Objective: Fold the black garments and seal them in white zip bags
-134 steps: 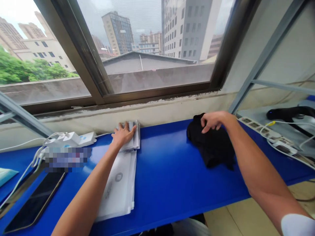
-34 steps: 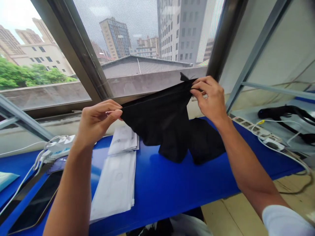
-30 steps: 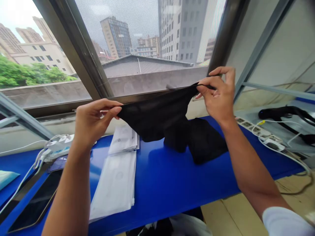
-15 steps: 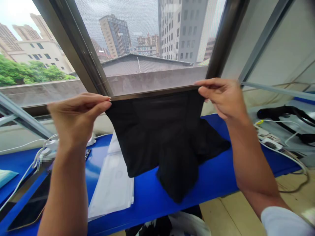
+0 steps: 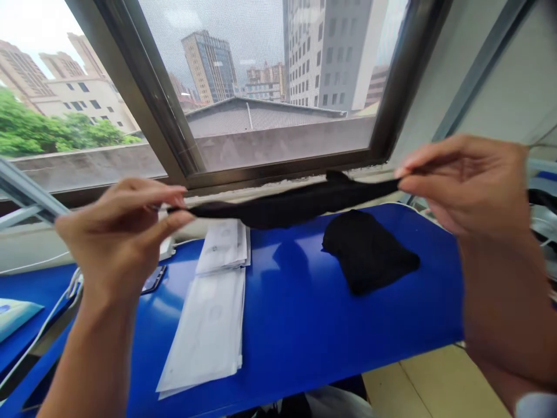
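A black garment is stretched out nearly level in the air above the blue table. My left hand pinches its left end, fingers closed. My right hand pinches the right end, and is blurred by motion. Below them a small pile of black cloth lies on the table toward the right.
A stack of white flat packets lies left of centre, with a smaller stack behind it. White cables and a phone edge sit at the far left. A window frame runs just behind the table; floor shows at bottom right.
The garment hung down open half a second ago; now it is swung up flat and pulled wide. Both hands have moved apart and toward me.
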The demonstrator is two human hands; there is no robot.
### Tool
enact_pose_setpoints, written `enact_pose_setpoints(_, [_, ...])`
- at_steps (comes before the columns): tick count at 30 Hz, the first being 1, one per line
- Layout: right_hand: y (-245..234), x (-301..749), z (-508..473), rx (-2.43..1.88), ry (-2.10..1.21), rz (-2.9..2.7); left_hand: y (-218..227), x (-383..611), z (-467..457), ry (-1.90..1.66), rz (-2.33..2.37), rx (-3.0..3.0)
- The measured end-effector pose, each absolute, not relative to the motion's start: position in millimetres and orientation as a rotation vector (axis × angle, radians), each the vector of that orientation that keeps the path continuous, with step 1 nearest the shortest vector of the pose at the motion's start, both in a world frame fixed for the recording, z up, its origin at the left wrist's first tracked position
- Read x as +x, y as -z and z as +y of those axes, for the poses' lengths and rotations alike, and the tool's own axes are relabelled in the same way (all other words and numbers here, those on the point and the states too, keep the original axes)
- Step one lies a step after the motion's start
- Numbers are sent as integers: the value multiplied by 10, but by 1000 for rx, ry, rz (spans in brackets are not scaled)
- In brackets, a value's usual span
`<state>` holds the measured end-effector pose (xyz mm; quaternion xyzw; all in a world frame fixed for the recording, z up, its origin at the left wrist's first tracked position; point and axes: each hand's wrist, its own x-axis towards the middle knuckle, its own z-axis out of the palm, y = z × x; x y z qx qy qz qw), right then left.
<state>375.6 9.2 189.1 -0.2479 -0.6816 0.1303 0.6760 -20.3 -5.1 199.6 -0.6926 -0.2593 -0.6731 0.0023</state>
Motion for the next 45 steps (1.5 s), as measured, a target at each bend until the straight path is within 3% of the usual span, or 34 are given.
enact_pose_setpoints(5, [-1580,4143,-209,-668,-752,-2245,-1548,-550,-624,1010,-999,-3077])
enact_pose_setpoints(7, [-1381,4238,-198,-810,-852,-2445,-1351,-599,-793,762,-1092,-3266])
enact_pose_setpoints(12, [-611,4147,94,-1278,-401,-2315,-894,-139,-1027,774,-1296,-3128])
enact_pose_setpoints(18, [203,4093,497,-1344,-149,-2514,-348,373,-1124,298,-967,-2964])
enact_pose_setpoints(22, [22,4110,260,-1363,-14,-2325,-195,287,-1211,359,-991,-2891])
enact_pose_setpoints(26, [-297,3919,-450,-895,-307,-2442,-180,205,-1333,487,-1032,-2824])
enact_pose_setpoints(29, [-291,3825,-865,-734,-197,-2627,-214,156,-1393,492,-1076,-2820])
enact_pose_setpoints(33, [-126,3813,-1018,-806,106,-2568,-262,9,-1413,494,-1120,-2864])
enact_pose_setpoints(39, [13,3784,-994,-806,184,-2702,-273,-108,-1439,661,-1097,-2884])
enact_pose_setpoints(45, [-337,4033,-961,-811,-108,-2914,-565,-33,-1457,563,-895,-2909])
